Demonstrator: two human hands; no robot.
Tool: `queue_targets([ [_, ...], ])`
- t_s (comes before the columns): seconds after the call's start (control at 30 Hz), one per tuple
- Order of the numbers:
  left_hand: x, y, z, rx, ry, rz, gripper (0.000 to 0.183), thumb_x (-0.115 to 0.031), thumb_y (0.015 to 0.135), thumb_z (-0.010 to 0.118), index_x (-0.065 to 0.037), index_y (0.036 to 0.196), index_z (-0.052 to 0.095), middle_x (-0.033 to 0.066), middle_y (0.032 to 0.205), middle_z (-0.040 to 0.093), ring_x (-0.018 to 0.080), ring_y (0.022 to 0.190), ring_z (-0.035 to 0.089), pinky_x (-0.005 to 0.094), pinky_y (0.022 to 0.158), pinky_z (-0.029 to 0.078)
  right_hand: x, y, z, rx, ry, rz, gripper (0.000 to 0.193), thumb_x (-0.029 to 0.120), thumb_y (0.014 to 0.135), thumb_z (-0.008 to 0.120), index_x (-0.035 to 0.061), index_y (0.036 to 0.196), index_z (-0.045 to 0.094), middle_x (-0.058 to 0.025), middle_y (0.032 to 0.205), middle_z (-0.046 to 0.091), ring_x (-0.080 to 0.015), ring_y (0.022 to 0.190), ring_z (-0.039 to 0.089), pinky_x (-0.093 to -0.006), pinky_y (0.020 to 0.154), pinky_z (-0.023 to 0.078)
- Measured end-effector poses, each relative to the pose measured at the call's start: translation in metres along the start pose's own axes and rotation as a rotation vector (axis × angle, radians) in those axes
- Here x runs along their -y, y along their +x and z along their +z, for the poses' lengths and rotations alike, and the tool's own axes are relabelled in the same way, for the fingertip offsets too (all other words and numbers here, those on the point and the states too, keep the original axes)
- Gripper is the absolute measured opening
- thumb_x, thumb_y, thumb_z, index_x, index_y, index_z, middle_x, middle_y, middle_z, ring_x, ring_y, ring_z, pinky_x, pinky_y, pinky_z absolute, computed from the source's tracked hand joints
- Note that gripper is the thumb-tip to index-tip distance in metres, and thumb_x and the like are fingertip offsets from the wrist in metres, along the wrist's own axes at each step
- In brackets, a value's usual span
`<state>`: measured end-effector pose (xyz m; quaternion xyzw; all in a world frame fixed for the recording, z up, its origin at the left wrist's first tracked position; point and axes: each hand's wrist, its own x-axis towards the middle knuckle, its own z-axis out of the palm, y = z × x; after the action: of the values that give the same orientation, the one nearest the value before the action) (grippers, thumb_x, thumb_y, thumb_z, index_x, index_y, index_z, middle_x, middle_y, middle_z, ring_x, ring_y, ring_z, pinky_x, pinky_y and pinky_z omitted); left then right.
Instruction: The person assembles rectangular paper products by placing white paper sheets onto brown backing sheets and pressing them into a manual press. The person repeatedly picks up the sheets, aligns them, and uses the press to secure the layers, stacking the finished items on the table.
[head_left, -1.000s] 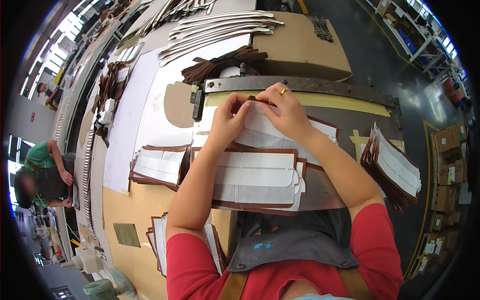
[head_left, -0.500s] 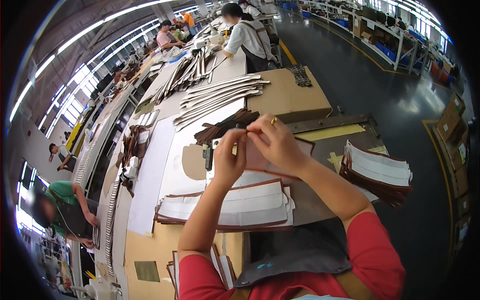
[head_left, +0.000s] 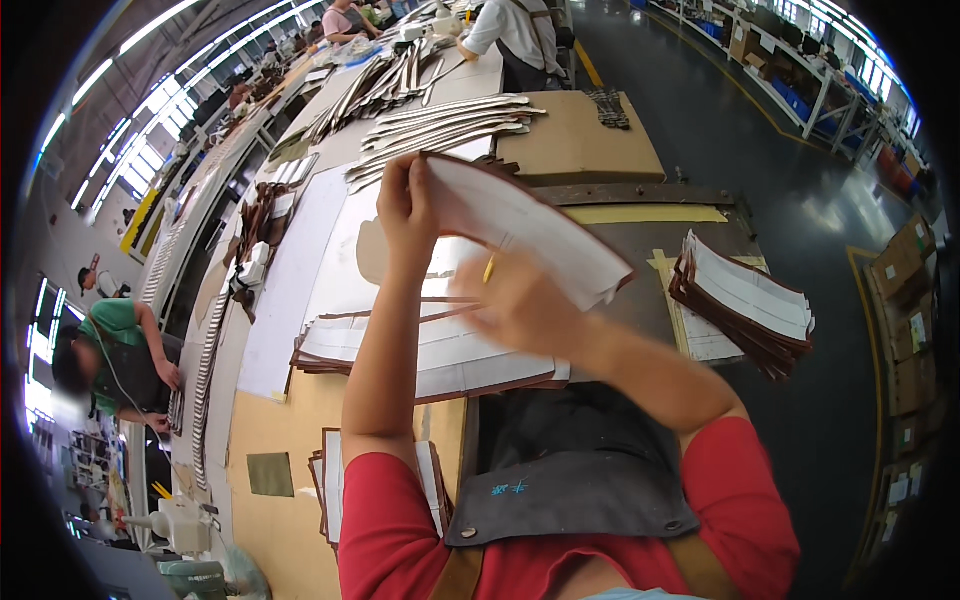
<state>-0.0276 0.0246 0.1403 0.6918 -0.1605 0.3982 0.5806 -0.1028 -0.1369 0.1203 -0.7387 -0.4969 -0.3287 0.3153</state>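
Raised above the worktable, a curved white-faced panel with brown edges (head_left: 535,222) hangs by its upper left corner from my left hand (head_left: 407,203), whose fingers are closed on it. My right hand (head_left: 525,305), with a yellow ring, is smeared by motion in front of the panel's lower edge. It is over a stack of similar brown-edged white panels (head_left: 480,372) near the table's front. A thin brown edge shows beside its blurred fingertips; whether they grip it cannot be made out.
Another fanned panel stack (head_left: 750,302) sits at the right table edge. Beyond lie a cardboard box (head_left: 590,140), a metal bar (head_left: 640,194) and piles of long white-and-brown strips (head_left: 440,130). A co-worker in green (head_left: 125,345) works at the left; others are farther back.
My hands, earlier together over the table's middle, have parted. The left now holds up a panel; the right has come down nearer me. The whole view has tilted downward.
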Motion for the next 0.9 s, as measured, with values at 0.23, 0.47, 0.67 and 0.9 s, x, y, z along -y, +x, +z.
queue_targets([
  [0.23, -0.016, -0.045, -0.046, -0.123, -0.178, -0.248, 0.012, -0.013, 0.095, 0.048, -0.003, 0.095, 0.055, -0.0001, 0.083, 0.056, 0.0052, 0.077, 0.048, 0.0190, 0.069, 0.040, -0.026, -0.086, 0.070, 0.462, -0.072, 0.252, 0.042, 0.026, 0.086, 0.053, 0.0050, 0.122, 0.049, -0.0196, 0.121, 0.052, -0.0317, 0.110, 0.050, -0.0438, 0.095, 0.038],
  [0.47, -0.079, -0.115, -0.095, -0.230, -0.123, -0.596, 0.015, -0.018, 0.095, 0.049, -0.006, 0.095, 0.058, -0.0042, 0.086, 0.057, 0.0028, 0.078, 0.049, 0.0169, 0.071, 0.040, -0.059, -0.103, 0.035, 0.382, 0.163, 0.257, 0.032, 0.015, 0.084, 0.054, 0.0060, 0.115, 0.057, -0.0125, 0.119, 0.056, -0.0279, 0.115, 0.049, -0.0351, 0.097, 0.038],
  [0.67, -0.065, -0.210, -0.086, -0.073, 0.011, -0.763, 0.012, -0.014, 0.094, 0.049, -0.003, 0.093, 0.054, -0.0046, 0.079, 0.050, 0.0019, 0.073, 0.043, 0.0174, 0.065, 0.036, -0.073, -0.079, -0.035, -0.033, 0.413, 0.907, 0.016, 0.006, 0.087, 0.055, 0.0035, 0.100, 0.063, -0.0078, 0.094, 0.065, -0.0172, 0.094, 0.061, -0.0267, 0.085, 0.045],
  [0.9, -0.076, -0.232, -0.054, 0.065, 0.256, -0.771, 0.009, -0.010, 0.090, 0.052, -0.001, 0.091, 0.053, 0.0017, 0.065, 0.053, 0.0056, 0.061, 0.047, 0.0223, 0.053, 0.038, 0.031, -0.067, -0.015, 0.218, 0.416, 0.562, 0.009, 0.002, 0.081, 0.060, 0.0036, 0.090, 0.060, -0.0073, 0.083, 0.059, -0.0153, 0.073, 0.059, -0.0259, 0.063, 0.048],
])
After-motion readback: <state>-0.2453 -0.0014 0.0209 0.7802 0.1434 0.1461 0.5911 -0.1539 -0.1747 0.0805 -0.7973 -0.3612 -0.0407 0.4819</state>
